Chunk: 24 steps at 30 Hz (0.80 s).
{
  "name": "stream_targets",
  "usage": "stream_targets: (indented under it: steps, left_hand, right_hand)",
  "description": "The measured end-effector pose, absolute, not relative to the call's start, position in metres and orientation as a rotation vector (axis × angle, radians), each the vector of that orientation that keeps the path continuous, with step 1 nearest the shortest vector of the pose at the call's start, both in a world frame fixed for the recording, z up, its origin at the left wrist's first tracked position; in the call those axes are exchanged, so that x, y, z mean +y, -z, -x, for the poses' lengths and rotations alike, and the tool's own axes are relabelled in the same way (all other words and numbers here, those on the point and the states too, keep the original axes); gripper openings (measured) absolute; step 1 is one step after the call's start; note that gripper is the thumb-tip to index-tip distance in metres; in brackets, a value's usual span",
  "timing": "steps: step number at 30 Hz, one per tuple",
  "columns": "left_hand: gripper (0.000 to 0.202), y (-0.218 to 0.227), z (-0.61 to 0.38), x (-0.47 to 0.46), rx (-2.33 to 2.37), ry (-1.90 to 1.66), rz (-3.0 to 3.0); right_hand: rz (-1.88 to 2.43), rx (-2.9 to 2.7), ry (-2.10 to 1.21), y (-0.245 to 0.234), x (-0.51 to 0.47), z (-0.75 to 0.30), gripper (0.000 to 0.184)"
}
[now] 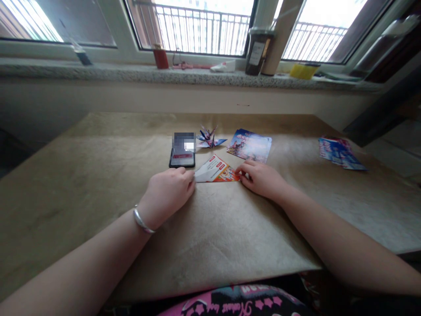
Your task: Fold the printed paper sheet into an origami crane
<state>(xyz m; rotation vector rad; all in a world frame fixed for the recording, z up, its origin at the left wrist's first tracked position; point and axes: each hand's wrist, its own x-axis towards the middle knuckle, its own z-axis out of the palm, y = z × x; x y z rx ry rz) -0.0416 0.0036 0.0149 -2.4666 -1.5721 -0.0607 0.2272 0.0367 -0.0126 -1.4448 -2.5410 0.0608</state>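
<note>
Head view here, and I'm using the phone [182, 159] as my landmark. The folded paper triangle [215, 172] lies flat on the tabletop [210, 237], on the wearer's side of the phone and off to its right, long edge facing the wearer, point facing away. A finished-looking paper crane [211, 140] sits just right of the phone, with a stack of printed sheets [249, 145] farther right of it.

My read is that the step in hand is squaring up and creasing that fold. To do it well, I'd keep both end corners pinned so the layers can't creep, check that the edges line up, then press firmly along the long edge — working from the middle outward.

Fingers: the left hand [169, 189] is curled loosely with its fingers bunched at the triangle's left corner, just below the phone. The fingertips are hidden, so I can't tell if they're pinching or only pressing. The right hand [263, 180] is clearer — thumb and forefinger look nearly closed, nipping the right corner, the one away from the phone, other fingers tucked in.
</note>
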Motion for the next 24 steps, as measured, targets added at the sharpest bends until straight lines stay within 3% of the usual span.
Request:
stream_targets:
  steps: [7,19,24]
  left_hand:
    - [0.029,-0.008,0.046,0.014,-1.571,0.201,2.522]
    - [0.02,-0.003,0.049,0.021,-1.435,0.429,2.596]
    - [0.017,0.001,0.052,0.027,-1.172,0.559,2.761]
  right_hand:
    - [1.469,-2.471,-0.116,0.013,0.038,-0.227,0.042]
    - [1.244,-2.245,-0.269,0.016,0.041,-0.231,0.007]
    - [0.95,-2.359,-0.341,0.018,0.044,-0.234,0.008]
